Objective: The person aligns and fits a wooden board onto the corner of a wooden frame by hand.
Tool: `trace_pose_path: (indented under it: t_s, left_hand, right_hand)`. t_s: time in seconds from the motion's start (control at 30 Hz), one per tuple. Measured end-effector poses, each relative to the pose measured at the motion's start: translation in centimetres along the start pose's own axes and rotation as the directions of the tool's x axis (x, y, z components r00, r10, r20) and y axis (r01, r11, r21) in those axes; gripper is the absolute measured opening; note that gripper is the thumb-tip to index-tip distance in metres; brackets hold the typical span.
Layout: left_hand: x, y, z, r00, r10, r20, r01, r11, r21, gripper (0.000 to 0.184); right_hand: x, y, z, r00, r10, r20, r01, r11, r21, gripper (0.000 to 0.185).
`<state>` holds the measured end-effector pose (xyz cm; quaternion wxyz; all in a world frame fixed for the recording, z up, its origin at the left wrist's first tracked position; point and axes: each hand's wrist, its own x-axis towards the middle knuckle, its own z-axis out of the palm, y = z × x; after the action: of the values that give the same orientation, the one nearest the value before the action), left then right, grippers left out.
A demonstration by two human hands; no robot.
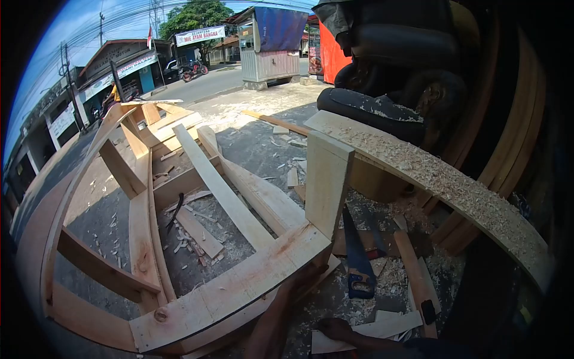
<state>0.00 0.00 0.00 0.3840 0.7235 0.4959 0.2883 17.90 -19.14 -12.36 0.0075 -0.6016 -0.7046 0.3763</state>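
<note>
A large wooden frame [233, 287] of pale planks fills the left and middle of the head view. My left hand [308, 274] reaches up to its near right corner, against the lower edge of the plank; its fingers are mostly hidden in shadow there. Above that corner stands a short upright board [327, 179]. Low in the view, my right hand [335, 328] is curled over the end of a short pale board [388, 326]. Just above it, a handsaw [360, 269] with a blue blade lies on the ground.
A long plank bench [430, 179] covered in shavings runs along the right. Behind it is a black motorcycle seat [371, 113]. A narrow wood strip [415, 278] lies right of the saw. Offcuts [200, 230] litter the ground inside the frame. A street and stalls [272, 63] are beyond.
</note>
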Motion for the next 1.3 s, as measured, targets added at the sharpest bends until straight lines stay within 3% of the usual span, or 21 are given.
trace_pose_path:
  t_s: [0.1, 0.2, 0.27, 0.37, 0.6, 0.77, 0.9, 1.0, 1.1, 1.17, 1.2, 1.27, 1.3]
  left_hand:
    - [0.0, -0.3, 0.3, 0.997, -0.065, 0.043, 0.066, 0.998, -0.023, 0.087]
    - [0.5, -1.7, 1.1, 0.999, 0.007, -0.033, -0.008, 0.999, -0.05, 0.088]
    - [0.0, 0.2, 0.0, 0.993, -0.111, 0.037, 0.111, 0.994, 0.015, 0.088]
    - [0.1, -0.5, 0.3, 0.999, -0.037, -0.019, 0.038, 0.997, 0.062, 0.087]
    - [0.2, -1.5, 0.8, 0.996, -0.092, -0.011, 0.092, 0.996, -0.006, 0.086]
    - [0.5, -0.3, 0.0, 0.991, -0.122, 0.046, 0.116, 0.987, 0.113, 0.082]
    - [0.5, -1.1, 0.3, 0.997, -0.071, -0.015, 0.073, 0.989, 0.126, 0.082]
    - [0.7, -0.9, 0.2, 0.992, -0.116, 0.058, 0.111, 0.99, 0.086, 0.085]
    - [0.7, -1.1, 0.5, 0.999, -0.053, -0.003, 0.052, 0.99, 0.129, 0.088]
    - [0.8, -2.2, 1.3, 0.982, 0.13, -0.138, -0.105, 0.98, 0.171, 0.091]
    - [0.7, -1.6, 0.9, 0.982, 0.13, -0.139, -0.106, 0.979, 0.172, 0.091]
    - [0.4, 0.2, -0.4, 1.0, 0.009, -0.001, -0.009, 0.996, 0.09, 0.091]
    - [0.5, -0.2, -0.1, 1.0, 0.008, -0.003, -0.008, 0.996, 0.091, 0.091]
  right_hand:
    - [-0.1, 0.1, 0.2, 1.0, 0.008, -0.001, -0.008, 1.0, 0.018, 0.046]
    - [0.0, 0.3, 0.3, 1.0, 0.003, -0.012, -0.002, 1.0, 0.015, 0.045]
    - [0.1, 0.4, 0.3, 1.0, 0.004, -0.021, -0.004, 1.0, 0.011, 0.048]
    - [0.0, 0.3, 0.3, 1.0, 0.001, -0.018, 0.0, 1.0, 0.019, 0.046]
    - [-0.2, -0.2, -0.2, 0.999, 0.037, 0.034, -0.038, 0.999, 0.011, 0.047]
    - [-0.5, -0.7, -0.7, 1.0, 0.024, 0.018, -0.024, 1.0, 0.013, 0.049]
    - [0.0, -0.2, -0.2, 1.0, 0.009, 0.006, -0.009, 1.0, 0.01, 0.048]
    - [-0.6, -0.7, -0.7, 1.0, -0.005, -0.005, 0.005, 0.999, 0.04, 0.047]
    - [-0.7, -1.1, -1.1, 1.0, -0.005, 0.006, 0.005, 0.999, 0.037, 0.047]
    - [-0.7, -1.0, -1.0, 1.0, -0.006, -0.007, 0.006, 1.0, 0.018, 0.047]
    - [-0.6, -0.8, -0.9, 1.0, -0.007, -0.007, 0.007, 1.0, 0.017, 0.047]
    - [-0.3, -0.4, -0.7, 1.0, -0.017, -0.011, 0.017, 0.999, 0.03, 0.045]
    - [-0.1, -0.3, -1.2, 1.0, -0.02, -0.011, 0.02, 0.999, 0.029, 0.045]
